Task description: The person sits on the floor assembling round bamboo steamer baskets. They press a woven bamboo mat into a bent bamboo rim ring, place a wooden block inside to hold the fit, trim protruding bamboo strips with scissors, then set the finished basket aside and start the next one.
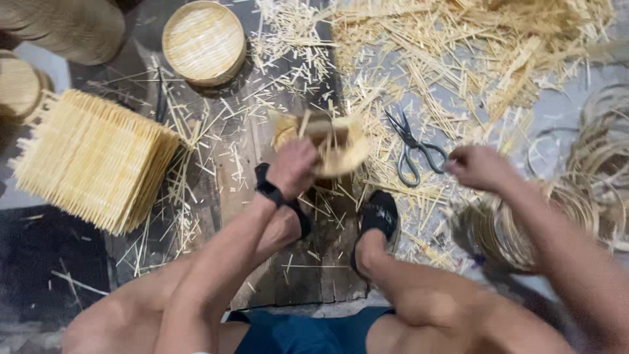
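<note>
1. A person sits low over a floor strewn with pale bamboo offcuts, seen from above. The left hand (293, 167) grips a half-made woven basket (337, 147); its fingers are curled tight around the near edge, with the basket just beyond the fingertips. The picture is blurred there.

2. The right hand (478, 167) is closed loosely beside the scissors (413, 151), which lie just to the left of its fingers. Blur hides whether the fingers touch a handle loop or pinch a thin strip, so I cannot tell.

3. Risk: the basket is held by one hand only. If the grip shifts, loose strips sticking up from its rim could spring out and the weave could slacken.

4. Risk: the scissors' points face away from the fingers, but a blind reach among the litter could catch a blade or a sharp splinter.

5. Risk: both sandalled feet (377, 216) rest near the fingers of the left hand on a dark wooden board (314, 269); dropped slivers could jab bare skin.

6. The basket looks small, round and shallow, straw-yellow, its edge unfinished and ragged.

7. Far beyond the left fingers sit a finished round tray (203, 40) and a stack of square woven mats (92, 160). Past the right fingers lie coiled bamboo hoops (590, 164).
</note>
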Motion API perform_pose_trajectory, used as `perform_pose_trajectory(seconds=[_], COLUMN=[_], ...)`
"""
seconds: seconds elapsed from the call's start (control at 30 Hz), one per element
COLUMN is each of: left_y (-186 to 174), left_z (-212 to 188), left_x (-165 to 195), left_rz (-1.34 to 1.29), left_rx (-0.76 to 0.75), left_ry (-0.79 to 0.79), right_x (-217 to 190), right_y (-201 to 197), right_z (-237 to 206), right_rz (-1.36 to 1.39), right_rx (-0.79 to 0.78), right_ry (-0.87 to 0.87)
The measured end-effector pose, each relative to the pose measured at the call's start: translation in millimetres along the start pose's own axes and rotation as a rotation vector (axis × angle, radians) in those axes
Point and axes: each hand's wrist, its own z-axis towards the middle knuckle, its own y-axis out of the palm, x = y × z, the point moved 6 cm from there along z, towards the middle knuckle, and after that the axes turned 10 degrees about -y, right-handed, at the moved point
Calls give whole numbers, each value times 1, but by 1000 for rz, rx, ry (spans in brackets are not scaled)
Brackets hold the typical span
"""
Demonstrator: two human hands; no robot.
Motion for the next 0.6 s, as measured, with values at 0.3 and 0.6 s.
perform_pose_trajectory(seconds=[0.3, 0.6], left_y=[27, 54], left_z=[-66, 7], left_x=[-50, -24], left_rz=[-31, -8], left_rx=[-169, 78], left_ry=[-519, -524], right_x=[-2, 31], right_y=[97, 133], right_z=[76, 103], right_rz=[-32, 450], right_rx=[507, 134], right_ry=[-63, 132])
